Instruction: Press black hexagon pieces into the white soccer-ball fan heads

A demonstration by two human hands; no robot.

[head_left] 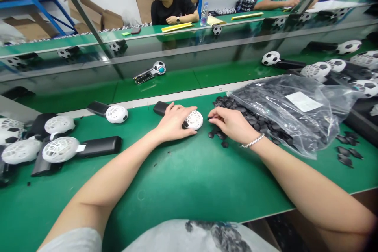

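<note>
My left hand lies over a soccer-ball device, its fingers wrapped round the white ball head, while the black handle sticks out behind my knuckles. Just right of it, my right hand pinches a small black piece between thumb and fingertips. A few loose black pieces lie below that hand. Beyond and beside it, a heap of the same dark pieces spills from a clear plastic bag with a white label.
Several soccer-ball devices crowd the left, and more are piled at right. One with exposed insides sits on the green conveyor belt ahead. Across it, a co-worker sits near a water bottle; another person's arm rests farther right.
</note>
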